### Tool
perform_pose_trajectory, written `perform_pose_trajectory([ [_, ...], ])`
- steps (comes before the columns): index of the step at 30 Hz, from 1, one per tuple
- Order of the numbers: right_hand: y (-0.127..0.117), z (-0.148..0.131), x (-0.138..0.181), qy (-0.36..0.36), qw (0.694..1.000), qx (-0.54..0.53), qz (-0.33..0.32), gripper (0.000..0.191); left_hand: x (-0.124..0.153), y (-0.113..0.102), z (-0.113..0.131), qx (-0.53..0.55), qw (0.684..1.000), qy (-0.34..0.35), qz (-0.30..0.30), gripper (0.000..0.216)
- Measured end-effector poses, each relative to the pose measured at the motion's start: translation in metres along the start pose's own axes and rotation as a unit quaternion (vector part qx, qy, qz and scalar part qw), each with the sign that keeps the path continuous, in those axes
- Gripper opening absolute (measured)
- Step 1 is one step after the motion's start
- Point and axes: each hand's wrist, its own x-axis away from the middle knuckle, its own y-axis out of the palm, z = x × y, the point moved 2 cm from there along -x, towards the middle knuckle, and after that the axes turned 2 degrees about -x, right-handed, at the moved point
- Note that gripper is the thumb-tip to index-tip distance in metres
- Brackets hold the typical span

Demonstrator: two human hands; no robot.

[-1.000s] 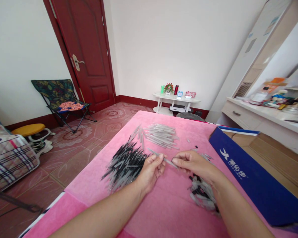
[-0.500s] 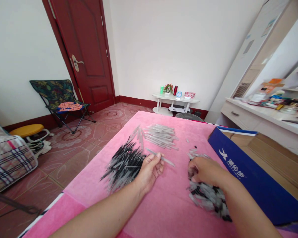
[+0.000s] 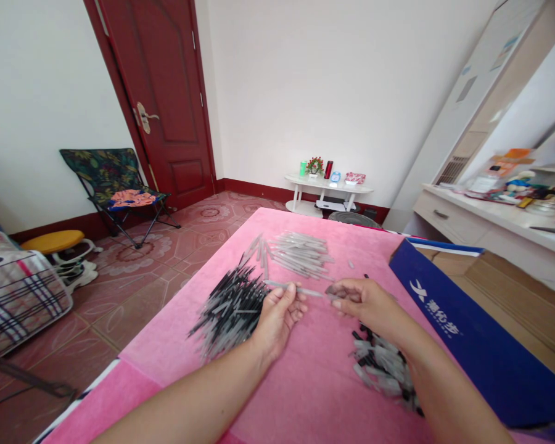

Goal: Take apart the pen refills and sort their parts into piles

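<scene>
Rod, near-crosswise, pointing toward right hand

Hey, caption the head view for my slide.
Left hand holds a slim grey stick over pink cloth, right hand near its end.

On the tabletop: near pen pile sat left, far pen pile behind it, bit right. Cap pile lay right, box right of that. Left grip had a pen, between near pen pile and right grip. Side table stood behind the tabletop; folding chair far left, cloth on its seat.
</scene>
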Motion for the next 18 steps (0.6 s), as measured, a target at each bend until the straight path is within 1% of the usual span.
perform_pose_trajectory([
  [7, 0.002, 0.001, -0.001, -0.005, 1.000, -0.019, -0.003, 0.012, 0.000, 0.000, 0.000, -0.009, 1.000, 0.003, 0.007, 0.031],
  [12, 0.003, 0.007, -0.003, -0.017, 1.000, 0.006, -0.008, 0.010, 0.001, 0.001, 0.001, -0.026, 1.000, 0.005, 0.008, 0.032],
  [15, 0.004, 0.011, -0.005, -0.026, 0.999, 0.028, 0.004, 0.011, 0.000, 0.001, 0.000, -0.028, 1.000, 0.008, 0.011, 0.032],
  [18, 0.004, 0.010, -0.006, -0.040, 0.997, 0.061, 0.031, 0.010, -0.001, 0.000, -0.001, -0.026, 1.000, 0.008, 0.015, 0.032],
])
